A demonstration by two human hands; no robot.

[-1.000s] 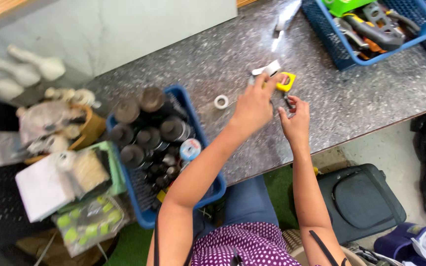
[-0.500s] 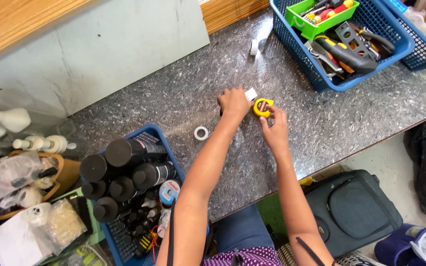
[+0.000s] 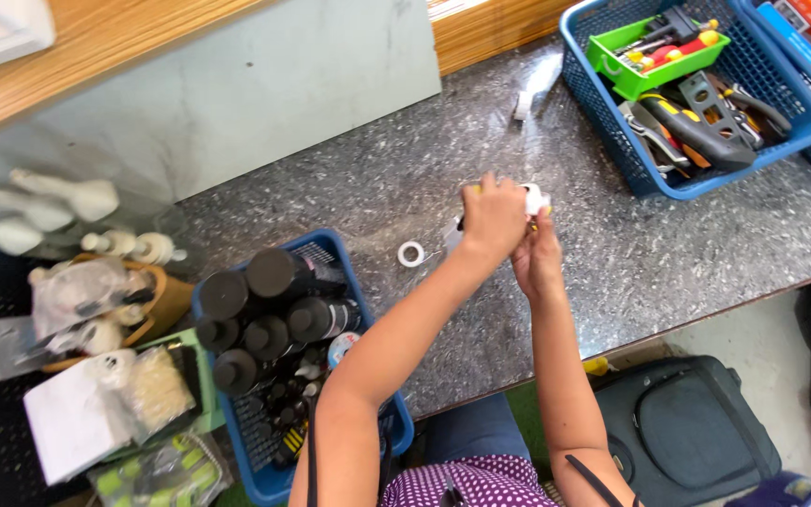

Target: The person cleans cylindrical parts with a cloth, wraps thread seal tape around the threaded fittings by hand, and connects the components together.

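My two hands meet over the speckled grey counter [image 3: 349,188]. My left hand [image 3: 493,221] is closed over a small yellow and white object [image 3: 536,198]; only its white end and slivers of yellow show past the fingers. My right hand [image 3: 537,263] sits just below and against the left one, its fingers pinching the same object from underneath. A small white tape ring [image 3: 411,253] lies on the counter a short way left of my hands, untouched.
A blue basket [image 3: 349,258] of black spray cans [image 3: 269,272] stands at the counter's left front. At the back right sits a blue basket [image 3: 603,122] of hand tools with a green tray [image 3: 654,61]. A black bag [image 3: 696,432] lies on the floor.
My hands have closed together around the yellow and white object, which now is mostly hidden. The view has shifted, so the counter and baskets sit lower and further right.
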